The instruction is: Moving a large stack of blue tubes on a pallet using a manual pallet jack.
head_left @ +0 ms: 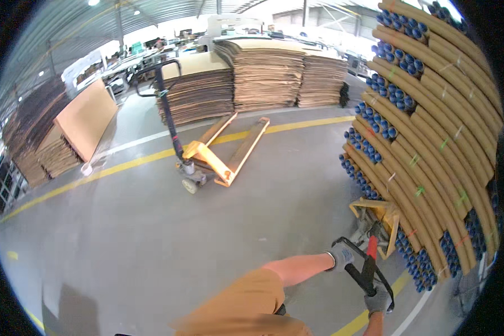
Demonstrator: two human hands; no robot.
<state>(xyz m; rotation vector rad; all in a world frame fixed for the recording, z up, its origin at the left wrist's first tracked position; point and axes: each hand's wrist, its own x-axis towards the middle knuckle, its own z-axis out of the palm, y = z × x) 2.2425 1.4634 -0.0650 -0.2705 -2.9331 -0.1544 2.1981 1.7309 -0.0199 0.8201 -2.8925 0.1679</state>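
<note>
Both gloved hands, the left hand (341, 256) and the right hand (378, 299), grip the black loop handle (357, 275) of a yellow pallet jack (383, 215) tucked under stacked cardboard tubes (431, 140).

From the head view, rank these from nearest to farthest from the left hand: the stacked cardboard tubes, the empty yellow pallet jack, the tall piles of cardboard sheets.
1. Stacked cardboard tubes, just right of the left hand.
2. Empty yellow pallet jack, ahead to the left on the floor.
3. Tall piles of cardboard sheets, far behind it.
</note>
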